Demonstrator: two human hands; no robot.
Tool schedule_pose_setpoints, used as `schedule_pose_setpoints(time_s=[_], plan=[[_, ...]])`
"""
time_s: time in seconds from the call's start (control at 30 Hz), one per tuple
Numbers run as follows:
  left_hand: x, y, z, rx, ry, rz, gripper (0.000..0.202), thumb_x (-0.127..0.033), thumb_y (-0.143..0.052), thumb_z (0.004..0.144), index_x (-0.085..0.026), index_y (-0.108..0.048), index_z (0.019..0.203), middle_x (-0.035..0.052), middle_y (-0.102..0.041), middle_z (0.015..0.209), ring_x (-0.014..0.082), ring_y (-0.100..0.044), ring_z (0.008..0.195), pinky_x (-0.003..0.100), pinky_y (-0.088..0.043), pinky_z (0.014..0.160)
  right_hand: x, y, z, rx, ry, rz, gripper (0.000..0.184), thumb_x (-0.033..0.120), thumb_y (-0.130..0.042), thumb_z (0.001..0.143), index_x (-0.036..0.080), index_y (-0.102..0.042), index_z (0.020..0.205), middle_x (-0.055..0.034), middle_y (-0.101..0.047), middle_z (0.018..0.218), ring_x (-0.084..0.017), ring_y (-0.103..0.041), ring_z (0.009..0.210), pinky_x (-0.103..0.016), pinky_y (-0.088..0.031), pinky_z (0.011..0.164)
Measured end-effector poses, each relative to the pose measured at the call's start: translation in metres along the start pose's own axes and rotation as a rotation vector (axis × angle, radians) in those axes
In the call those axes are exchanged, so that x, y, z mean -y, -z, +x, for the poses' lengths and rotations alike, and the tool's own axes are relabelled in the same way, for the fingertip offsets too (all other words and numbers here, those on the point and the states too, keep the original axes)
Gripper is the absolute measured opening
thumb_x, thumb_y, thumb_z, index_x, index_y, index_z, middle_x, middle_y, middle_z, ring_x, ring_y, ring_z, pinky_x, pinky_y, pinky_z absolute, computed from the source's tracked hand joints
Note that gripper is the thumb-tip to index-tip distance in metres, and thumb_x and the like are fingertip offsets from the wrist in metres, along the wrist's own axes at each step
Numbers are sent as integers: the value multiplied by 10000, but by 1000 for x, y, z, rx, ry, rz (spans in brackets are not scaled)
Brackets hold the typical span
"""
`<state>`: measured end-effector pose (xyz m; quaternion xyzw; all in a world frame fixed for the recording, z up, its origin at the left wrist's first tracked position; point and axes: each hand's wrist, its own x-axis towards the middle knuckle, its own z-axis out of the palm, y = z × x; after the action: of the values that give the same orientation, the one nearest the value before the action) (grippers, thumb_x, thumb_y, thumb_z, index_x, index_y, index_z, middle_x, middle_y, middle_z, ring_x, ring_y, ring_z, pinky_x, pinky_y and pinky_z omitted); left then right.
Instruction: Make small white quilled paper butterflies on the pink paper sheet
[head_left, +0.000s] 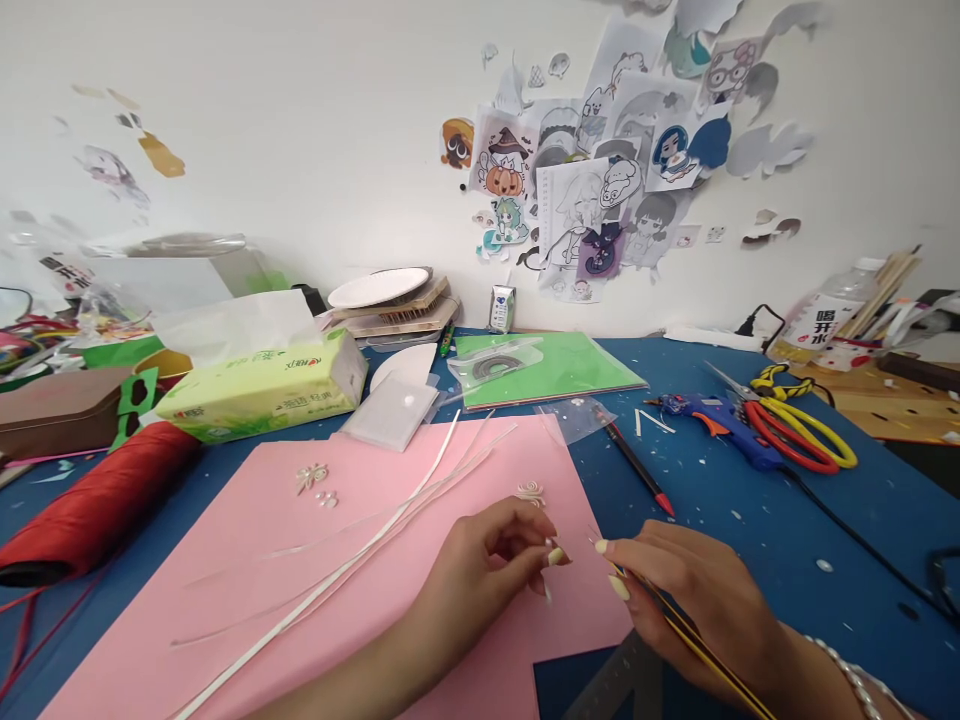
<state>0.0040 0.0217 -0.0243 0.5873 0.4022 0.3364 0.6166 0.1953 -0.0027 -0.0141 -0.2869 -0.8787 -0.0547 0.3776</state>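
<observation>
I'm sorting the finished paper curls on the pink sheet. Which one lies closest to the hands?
The single white swirl, just beyond the left hand. The other quilled pieces sit far off on the pink sheet, near its upper left.

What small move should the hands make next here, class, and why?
Probably turn the thin tool in the right hand to wind the strip, since the left hand pinches a small piece at its tip, over the pink sheet.
</observation>
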Motion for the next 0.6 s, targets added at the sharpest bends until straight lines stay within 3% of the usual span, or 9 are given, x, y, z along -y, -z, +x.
schedule_pose_setpoints(time_s=[0.1,0.3,0.6], plan=[[-3,-1,-1,-8,4,27,86,-196,-617,687,-149,-556,725,-16,-582,631,87,-537,572,201,-422,576,1,0,0,1,4,4,225,66,-437,781,111,-451,1001,-33,-599,645,-122,-507,536,-246,-417,502],[-4,0,-2,5,-32,39,137,-182,-602,697,-168,-612,834,24,-652,784,121,-579,713,239,-445,684,1,1,0,6,15,26,248,56,-449,767,107,-447,1010,-22,-591,636,-113,-494,513,-236,-411,493],[-5,-2,-2,15,-19,41,73,-195,-600,695,-159,-629,751,13,-634,701,122,-576,664,231,-439,640,5,1,0,11,-27,143,209,112,-399,794,143,-433,998,3,-576,643,-92,-492,500,-193,-418,490]])
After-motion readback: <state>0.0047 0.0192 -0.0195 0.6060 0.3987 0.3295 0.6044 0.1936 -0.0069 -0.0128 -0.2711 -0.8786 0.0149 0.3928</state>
